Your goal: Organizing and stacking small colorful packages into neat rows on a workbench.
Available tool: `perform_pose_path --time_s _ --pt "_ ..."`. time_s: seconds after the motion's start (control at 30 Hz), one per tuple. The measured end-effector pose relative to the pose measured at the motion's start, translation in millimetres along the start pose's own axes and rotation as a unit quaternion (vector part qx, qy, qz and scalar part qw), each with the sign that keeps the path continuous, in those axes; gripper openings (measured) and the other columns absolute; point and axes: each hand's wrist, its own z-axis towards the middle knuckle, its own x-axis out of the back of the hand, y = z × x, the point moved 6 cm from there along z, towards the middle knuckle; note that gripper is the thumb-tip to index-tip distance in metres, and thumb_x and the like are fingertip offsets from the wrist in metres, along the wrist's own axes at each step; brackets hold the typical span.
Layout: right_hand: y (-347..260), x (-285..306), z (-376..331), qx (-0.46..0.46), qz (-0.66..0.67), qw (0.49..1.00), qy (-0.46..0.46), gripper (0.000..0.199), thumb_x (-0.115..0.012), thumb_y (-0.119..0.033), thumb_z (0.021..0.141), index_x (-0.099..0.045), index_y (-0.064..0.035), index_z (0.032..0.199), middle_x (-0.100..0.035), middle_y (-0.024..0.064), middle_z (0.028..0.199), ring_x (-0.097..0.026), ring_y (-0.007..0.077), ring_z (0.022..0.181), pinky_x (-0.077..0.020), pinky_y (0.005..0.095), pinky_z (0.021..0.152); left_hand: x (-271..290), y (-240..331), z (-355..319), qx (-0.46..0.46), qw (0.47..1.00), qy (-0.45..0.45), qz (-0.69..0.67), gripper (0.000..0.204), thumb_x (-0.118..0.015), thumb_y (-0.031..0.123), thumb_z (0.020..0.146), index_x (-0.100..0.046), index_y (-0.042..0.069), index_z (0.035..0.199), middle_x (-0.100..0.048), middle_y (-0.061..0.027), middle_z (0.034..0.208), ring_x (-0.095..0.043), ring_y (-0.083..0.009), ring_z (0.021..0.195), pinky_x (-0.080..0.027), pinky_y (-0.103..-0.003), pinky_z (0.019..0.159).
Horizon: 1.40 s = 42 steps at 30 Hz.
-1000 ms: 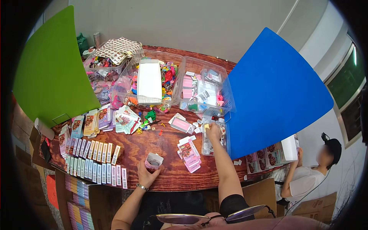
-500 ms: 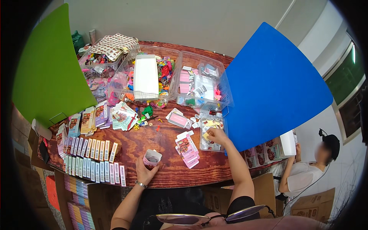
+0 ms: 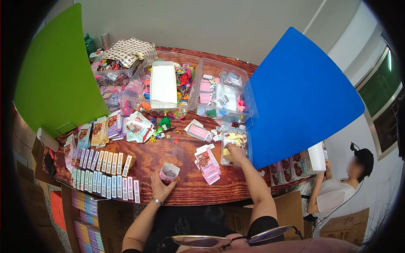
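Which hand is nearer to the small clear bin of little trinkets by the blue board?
Right. The right hand reaches into the small clear bin at its near end, while the left hand holds a small open box well to the bin's left.

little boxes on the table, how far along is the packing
Done: rows of closed small boxes stand at the table's left edge. In hand: the left hand holds an open box upright, while the right hand reaches into a clear tray of small pieces. Left: a stack of flat pink cartons and bins of toys.
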Motion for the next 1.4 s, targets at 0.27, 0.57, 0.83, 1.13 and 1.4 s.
perform_pose_path --time_s 0.27,0.57,0.83,1.13,1.4 --pt "-4 0 1 -0.023 -0.059 0.997 -0.035 0.04 -0.076 -0.031 0.079 -0.061 -0.011 0.11 -0.069 0.0145 0.11 -0.065 0.0333 0.106 -0.0503 0.0452 0.091 -1 2 2 0.002 1.0 0.0 0.003 0.08 -0.088 0.026 0.064 -0.047 0.001 0.127 -0.055 -0.021 0.115 -0.053 -0.0392 0.111 -0.044 -0.047 0.095" --pt "1 -7 4 -0.004 -0.03 1.0 0.002 0.041 -0.074 -0.034 0.08 -0.066 -0.0037 0.105 -0.07 0.0203 0.096 -0.068 0.0366 0.091 -0.0532 0.0452 0.077 -1 0 1 -0.006 1.0 0.004 -0.011 0.075 -0.087 0.027 0.064 -0.049 0.0 0.122 -0.054 -0.02 0.11 -0.051 -0.039 0.108 -0.043 -0.047 0.094" --pt "38 13 1 -0.041 0.306 0.951 0.01 0.024 -0.074 -0.018 0.085 -0.067 0.0016 0.095 -0.068 0.0041 0.079 -0.062 0.011 0.072 -0.0491 0.0302 0.06 -1 8 6 -0.009 1.0 0.006 -0.026 0.075 -0.087 0.027 0.064 -0.049 0.0 0.123 -0.055 -0.0199 0.111 -0.051 -0.0387 0.108 -0.043 -0.047 0.095" --pt "-179 53 -46 0.148 0.319 0.932 -0.085 0.022 -0.072 -0.02 0.088 -0.063 -0.0024 0.096 -0.067 0.0057 0.083 -0.065 0.0155 0.077 -0.0516 0.0322 0.07 -19 20 14 -0.038 0.998 0.041 -0.009 0.077 -0.089 0.029 0.063 -0.052 0.003 0.125 -0.06 -0.0186 0.107 -0.059 -0.0362 0.101 -0.048 -0.046 0.088" --pt "-283 21 -72 0.374 -0.004 0.927 -0.043 0.034 -0.07 -0.022 0.086 -0.057 -0.0107 0.115 -0.068 0.0152 0.1 -0.067 0.0379 0.087 -0.054 0.047 0.072 2 34 11 -0.063 0.996 0.055 -0.007 0.079 -0.088 0.023 0.063 -0.049 0.003 0.129 -0.058 -0.0179 0.111 -0.057 -0.0369 0.105 -0.048 -0.045 0.089"
